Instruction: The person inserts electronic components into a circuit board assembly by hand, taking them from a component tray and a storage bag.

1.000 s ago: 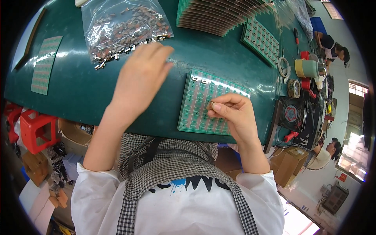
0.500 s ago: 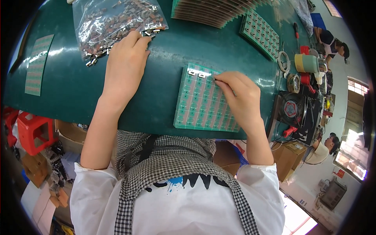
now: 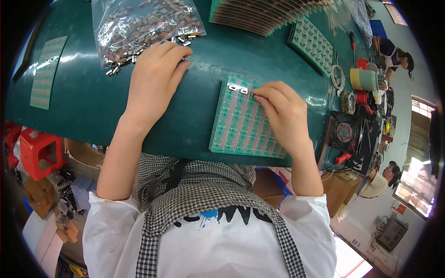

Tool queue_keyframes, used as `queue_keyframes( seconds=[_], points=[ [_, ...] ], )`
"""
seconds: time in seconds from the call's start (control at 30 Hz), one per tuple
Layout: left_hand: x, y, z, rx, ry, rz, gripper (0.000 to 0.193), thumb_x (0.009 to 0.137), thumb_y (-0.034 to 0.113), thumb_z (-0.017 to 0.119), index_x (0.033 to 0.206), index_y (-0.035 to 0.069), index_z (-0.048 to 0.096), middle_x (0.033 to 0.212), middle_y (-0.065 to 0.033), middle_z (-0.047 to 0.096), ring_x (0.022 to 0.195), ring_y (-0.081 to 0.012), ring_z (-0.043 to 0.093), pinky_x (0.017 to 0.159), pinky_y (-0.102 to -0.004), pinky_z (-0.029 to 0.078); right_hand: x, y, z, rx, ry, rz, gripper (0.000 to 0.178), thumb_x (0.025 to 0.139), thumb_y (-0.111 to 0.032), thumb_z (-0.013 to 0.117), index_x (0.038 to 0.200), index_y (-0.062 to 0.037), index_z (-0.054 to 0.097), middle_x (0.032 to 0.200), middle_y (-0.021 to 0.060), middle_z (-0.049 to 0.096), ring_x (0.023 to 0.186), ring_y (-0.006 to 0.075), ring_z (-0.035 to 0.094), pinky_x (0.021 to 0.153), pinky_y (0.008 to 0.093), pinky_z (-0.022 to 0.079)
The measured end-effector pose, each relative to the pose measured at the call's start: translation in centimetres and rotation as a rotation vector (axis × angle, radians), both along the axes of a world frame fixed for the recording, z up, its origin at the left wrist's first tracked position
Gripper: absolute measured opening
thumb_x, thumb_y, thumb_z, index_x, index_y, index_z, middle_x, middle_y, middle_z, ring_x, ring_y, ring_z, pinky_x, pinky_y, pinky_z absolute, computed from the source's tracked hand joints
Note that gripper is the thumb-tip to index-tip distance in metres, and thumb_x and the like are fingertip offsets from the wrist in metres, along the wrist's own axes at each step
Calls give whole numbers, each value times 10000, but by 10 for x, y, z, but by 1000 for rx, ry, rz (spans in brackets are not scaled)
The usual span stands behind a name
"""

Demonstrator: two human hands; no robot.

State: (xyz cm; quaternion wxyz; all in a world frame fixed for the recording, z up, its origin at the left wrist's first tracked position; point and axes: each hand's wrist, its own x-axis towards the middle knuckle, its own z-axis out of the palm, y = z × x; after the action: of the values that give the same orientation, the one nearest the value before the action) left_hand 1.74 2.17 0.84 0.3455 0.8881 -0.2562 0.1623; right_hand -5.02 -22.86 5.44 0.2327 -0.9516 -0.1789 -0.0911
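A stack of green circuit boards (image 3: 227, 127) lies in front of me, marked with a grid of small repeated panels. Two small silver components (image 3: 238, 89) sit along its far edge, toward the left. My right hand (image 3: 287, 111) is over the stack's right side, finger and thumb pinched on a small dark electronic component at the far row. My left hand (image 3: 153, 81) hovers just short of a clear plastic bag (image 3: 139, 28) full of small components, some spilled at its mouth. Its thumb and fingertips are closed together; what they hold is too small to make out.
More boards stand fanned in a row (image 3: 250, 18) at the back. A stack of boards with parts fitted (image 3: 313, 44) lies at the back right; a single board (image 3: 47, 74) lies far left. A small fan (image 3: 347, 132) and tape roll (image 3: 347, 102) stand at right.
My left hand has drawn back slightly from the spilled components, toward me and to the right, with fingertips closed. My right hand stays pinched at the same row of the board.
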Motion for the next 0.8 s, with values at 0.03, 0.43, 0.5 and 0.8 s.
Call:
queue_keyframes(
  seconds=[0.03, 0.43, 0.5, 0.8],
  points=[
    [-2, -2, 2, -1, -1, 0, 150, 838, 84, 665, 976, 31, 637, 907, -91, 620, 893, -292, 600, 806, -397, 467, 0, 0, 0, -1, -1, 0, 112, 774, -25, 688, 884, -40, 675, 873, 80, 646, 781, 276, 645, 661, 361, 528],
    [-38, -24, 17, -474, 485, -252, 195, 849, -17, 633, 1043, -11, 645, 940, -121, 643, 864, -236, 637, 768, -320, 505, -1, -2, -7, -38, -89, 22, 152, 762, -24, 697, 907, -61, 672, 884, 61, 650, 773, 255, 651, 635, 349, 533],
    [-42, -27, 14, -506, 537, -244, 210, 844, -24, 638, 1054, -8, 642, 949, -121, 646, 865, -217, 641, 770, -310, 510, -1, -2, -8, -51, -104, 21, 162, 762, -25, 698, 917, -64, 674, 888, 58, 652, 779, 254, 653, 640, 348, 535],
    [-58, -35, 13, -480, 413, -272, 380, 789, -45, 703, 1154, 1, 606, 924, -103, 691, 845, -181, 691, 771, -302, 548, -12, 13, 5, 0, -70, -86, 206, 789, -36, 709, 992, -54, 686, 913, 82, 665, 842, 243, 662, 694, 322, 543]
  ],
)
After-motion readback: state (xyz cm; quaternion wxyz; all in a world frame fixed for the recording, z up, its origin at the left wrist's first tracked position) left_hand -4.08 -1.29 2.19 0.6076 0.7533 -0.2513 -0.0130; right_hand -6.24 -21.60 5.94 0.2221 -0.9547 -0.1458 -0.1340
